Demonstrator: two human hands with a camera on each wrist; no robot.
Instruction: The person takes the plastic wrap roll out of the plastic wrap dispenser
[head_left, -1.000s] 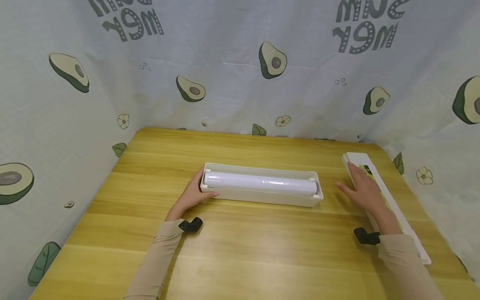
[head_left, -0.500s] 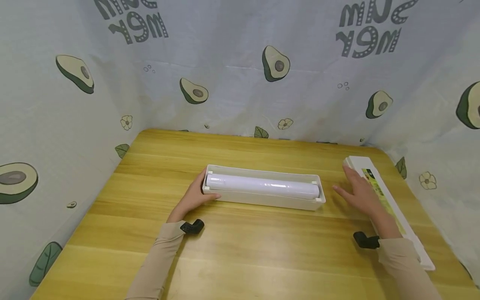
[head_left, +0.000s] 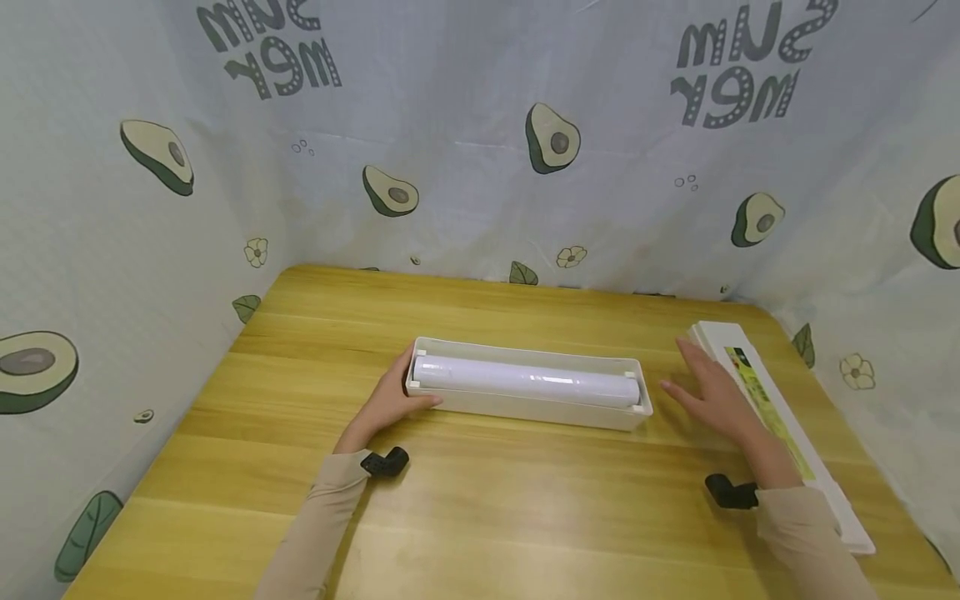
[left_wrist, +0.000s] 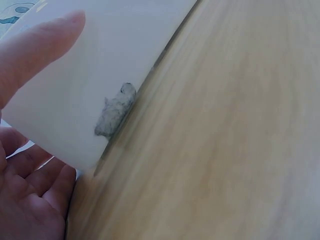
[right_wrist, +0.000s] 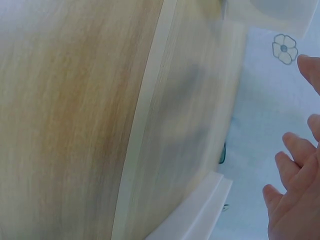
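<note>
While the left hand [head_left: 390,402] clamped the box [head_left: 525,407], roll [head_left: 525,378] inside, the right hand [head_left: 717,400] hung, fingers parted, the likely lid [head_left: 772,417] unfitted near the right edge of the counter [head_left: 510,508].

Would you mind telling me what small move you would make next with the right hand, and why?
I would probably bring the right hand to the free right end of the white box: the left hand grips only the opposite end, while the right holds nothing and hangs near the labelled white strip, apart from the box.
</note>
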